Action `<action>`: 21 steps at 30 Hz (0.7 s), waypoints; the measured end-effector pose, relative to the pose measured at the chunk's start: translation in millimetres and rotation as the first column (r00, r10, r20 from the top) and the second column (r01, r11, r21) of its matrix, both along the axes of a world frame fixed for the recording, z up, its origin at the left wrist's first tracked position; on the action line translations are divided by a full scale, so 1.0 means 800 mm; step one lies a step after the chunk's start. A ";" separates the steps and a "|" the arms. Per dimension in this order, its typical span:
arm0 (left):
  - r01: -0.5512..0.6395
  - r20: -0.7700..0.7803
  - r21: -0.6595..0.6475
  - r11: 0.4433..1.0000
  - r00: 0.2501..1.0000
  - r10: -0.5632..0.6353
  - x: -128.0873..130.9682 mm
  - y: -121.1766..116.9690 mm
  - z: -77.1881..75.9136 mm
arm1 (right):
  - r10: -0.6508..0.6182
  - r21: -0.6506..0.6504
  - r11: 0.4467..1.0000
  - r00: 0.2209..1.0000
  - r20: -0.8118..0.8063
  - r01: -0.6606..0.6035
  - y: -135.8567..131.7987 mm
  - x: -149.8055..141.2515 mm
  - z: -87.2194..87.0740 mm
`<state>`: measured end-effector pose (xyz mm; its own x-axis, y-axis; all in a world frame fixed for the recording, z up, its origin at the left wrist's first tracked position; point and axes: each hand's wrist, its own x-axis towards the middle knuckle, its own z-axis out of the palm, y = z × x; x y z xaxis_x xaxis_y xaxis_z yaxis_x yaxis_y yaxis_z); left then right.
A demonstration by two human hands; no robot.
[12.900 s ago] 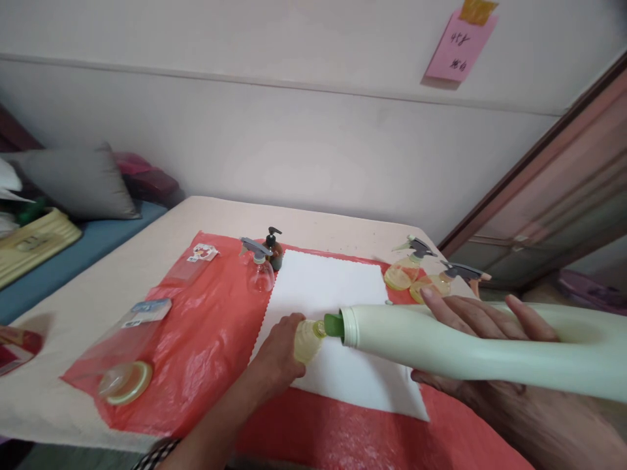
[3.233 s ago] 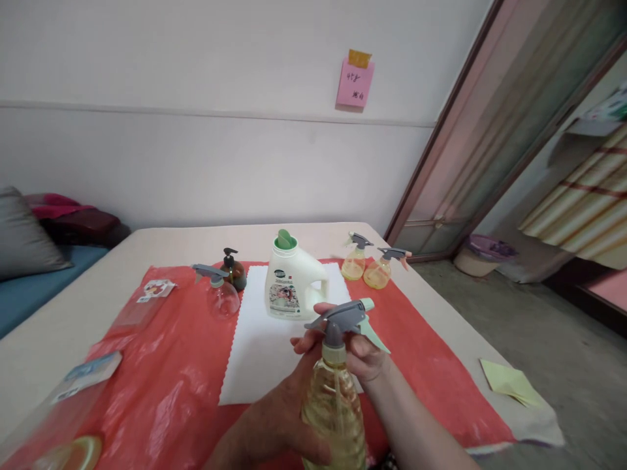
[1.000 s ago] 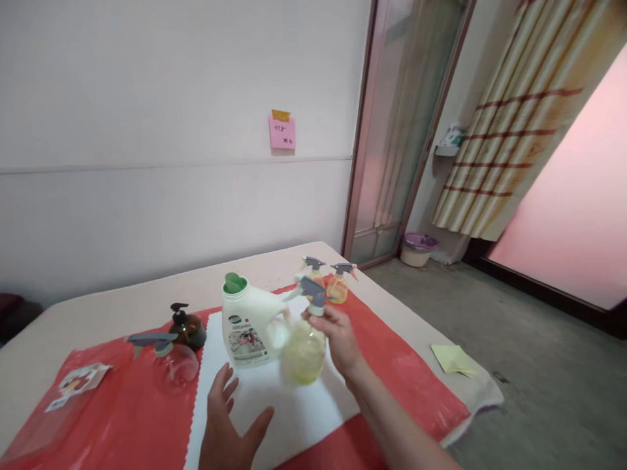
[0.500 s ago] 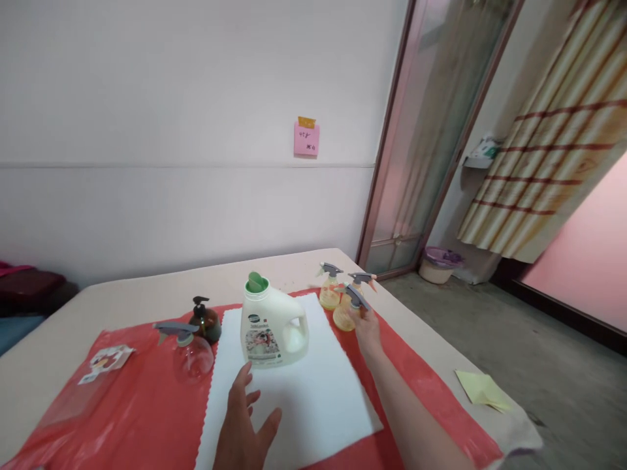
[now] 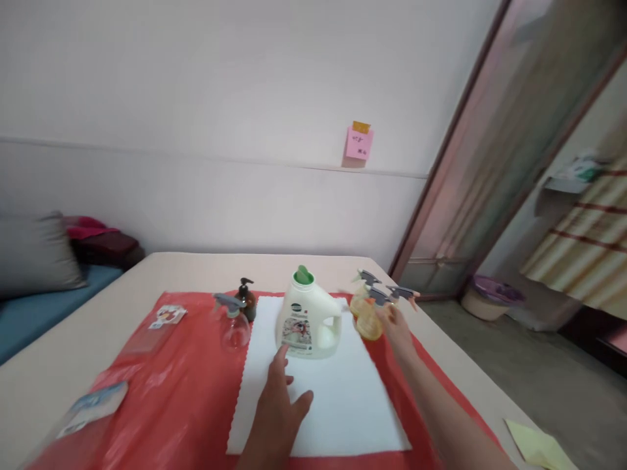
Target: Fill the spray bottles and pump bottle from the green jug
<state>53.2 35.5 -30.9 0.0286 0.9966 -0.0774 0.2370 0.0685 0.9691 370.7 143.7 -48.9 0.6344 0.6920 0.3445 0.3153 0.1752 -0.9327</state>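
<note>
A white detergent jug (image 5: pixel 311 326) with a green-lined mouth and a printed label stands upright on a white cloth (image 5: pixel 337 408). My left hand (image 5: pixel 281 401) hovers in front of it over the cloth, thumb and fingers apart, holding nothing. At the right, my right hand (image 5: pixel 396 326) has its fingers closed around the neck of a spray bottle (image 5: pixel 368 323) with yellowish liquid and a grey trigger head. Two more spray bottles stand close by, one with its grey head (image 5: pixel 404 294) just behind my hand; their bodies are partly hidden.
A clear spray bottle (image 5: pixel 235 333) and a brown pump bottle (image 5: pixel 247 303) stand left of the cloth. Plastic packets (image 5: pixel 93 411) lie on the red sheet (image 5: pixel 181 391). A yellow paper (image 5: pixel 539 445) is at the table's right edge, and a pink note (image 5: pixel 359 144) hangs on the wall.
My view has turned left, so the table things appear farther right, and a grey cushion has come into sight. My right hand stays at the spray bottle; my left remains open before the jug.
</note>
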 end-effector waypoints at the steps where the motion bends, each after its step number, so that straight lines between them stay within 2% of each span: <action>1: -0.013 0.032 -0.001 1.000 0.999 0.013 0.000 0.000 0.005 | -0.038 -0.005 0.999 0.999 0.018 0.038 -0.019 -0.015 0.000; 3: -0.082 0.148 0.007 0.997 0.986 0.080 -0.002 0.003 0.017 | -0.037 0.003 0.999 0.996 0.083 0.037 -0.066 -0.060 -0.003; 5: -0.232 0.346 0.016 0.972 0.914 0.213 -0.010 0.010 0.030 | 0.137 -0.013 0.990 0.973 0.185 -0.137 -0.115 -0.122 -0.011; 6: -0.320 0.450 0.008 0.947 0.847 0.283 -0.017 0.014 0.036 | 0.349 -0.067 0.936 0.886 0.306 -0.346 -0.135 -0.156 -0.014; 7: -0.408 0.535 -0.009 0.913 0.769 0.349 -0.026 0.017 0.042 | 0.556 -0.129 0.821 0.727 0.402 -0.557 -0.150 -0.191 -0.016; 8: -0.485 0.598 -0.032 0.874 0.691 0.405 -0.036 0.020 0.046 | 0.671 -0.147 0.705 0.588 0.452 -0.693 -0.158 -0.224 -0.017; 9: -0.555 0.637 -0.065 0.829 0.617 0.463 -0.046 0.022 0.050 | 0.737 -0.163 0.637 0.534 0.415 -0.753 -0.157 -0.255 -0.015; 10: -0.611 0.657 -0.101 0.785 0.551 0.514 -0.056 0.023 0.052 | 0.767 -0.179 0.630 0.568 0.298 -0.756 -0.147 -0.283 -0.010; 11: -0.655 0.666 -0.136 0.743 0.494 0.558 -0.066 0.024 0.052 | 0.763 -0.195 0.646 0.628 0.149 -0.738 -0.130 -0.309 -0.004; 12: -0.684 0.671 -0.167 0.710 0.449 0.591 -0.074 0.025 0.051 | 0.718 -0.188 0.686 0.696 0.016 -0.703 -0.108 -0.331 0.002; 14: -0.705 0.672 -0.197 0.681 0.409 0.618 -0.086 0.028 0.045 | 0.673 -0.168 0.725 0.739 -0.031 -0.668 -0.054 -0.372 0.014; 16: -0.702 0.657 -0.189 0.687 0.430 0.619 -0.092 0.035 0.036 | 0.658 -0.140 0.739 0.751 -0.059 -0.658 -0.002 -0.407 0.019; 18: -0.695 0.630 -0.176 0.697 0.464 0.622 -0.094 0.043 0.027 | 0.635 -0.129 0.757 0.768 -0.083 -0.641 0.035 -0.437 0.018; 21: -0.679 0.601 -0.153 0.718 0.513 0.613 -0.095 0.054 0.021 | 0.607 -0.135 0.778 0.789 -0.093 -0.614 0.053 -0.457 0.017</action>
<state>-23.0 78.6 -14.1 -0.6214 0.7586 -0.1956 -0.4337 -0.1252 0.8923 5.1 186.5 -35.2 0.0723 0.9796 0.1874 0.1504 0.1750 -0.9730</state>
